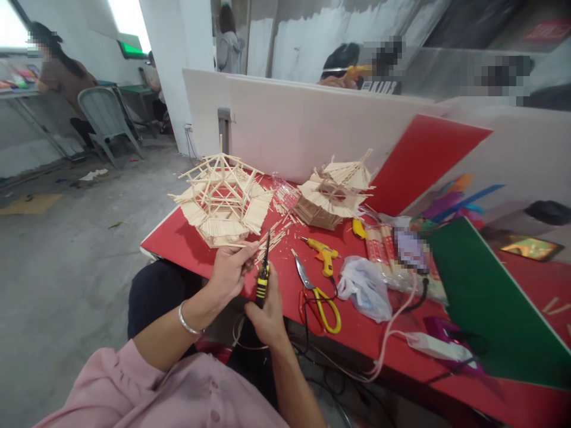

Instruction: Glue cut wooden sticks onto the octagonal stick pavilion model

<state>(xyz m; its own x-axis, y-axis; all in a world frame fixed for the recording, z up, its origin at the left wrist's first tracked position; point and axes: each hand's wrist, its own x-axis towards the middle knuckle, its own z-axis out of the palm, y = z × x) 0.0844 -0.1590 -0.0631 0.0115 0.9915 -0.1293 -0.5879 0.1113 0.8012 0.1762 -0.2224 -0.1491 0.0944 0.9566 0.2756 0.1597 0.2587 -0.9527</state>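
Observation:
My left hand is closed in a pinch on a thin wooden stick, which points left across the front of a stick-built model. Close beside it, my right hand wraps around pliers with yellow-and-black handles and a long dark nose pointing up. Just beyond both hands stands the wooden stick model, with fanned roof panels and an open pointed frame on top. Loose sticks lie scattered on the red tabletop near the tool's tip.
A second stick model stands farther back. To the right lie a yellow glue gun, yellow-and-red-handled scissors, a plastic bag, bundled sticks and a green board. Cables hang at the table's front. A white partition rises behind; people sit beyond.

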